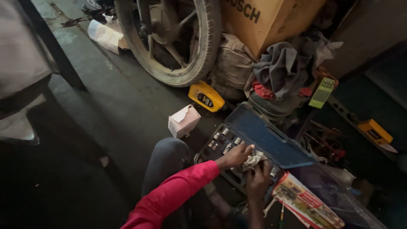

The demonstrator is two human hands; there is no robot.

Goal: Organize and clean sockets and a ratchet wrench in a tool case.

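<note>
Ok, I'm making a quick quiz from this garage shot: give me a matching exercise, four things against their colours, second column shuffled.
Things:
1. oil bottle
2. socket case lid
3. small carton
4. sleeve on the person's left arm

Colours:
A. blue
B. red
C. yellow
D. pink and white

Pairs: 1-C, 2-A, 3-D, 4-B

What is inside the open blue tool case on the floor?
The tool case holds rows of metal sockets. Both hands, left and right, grip a rag over it, hiding the sockets beneath.
</note>
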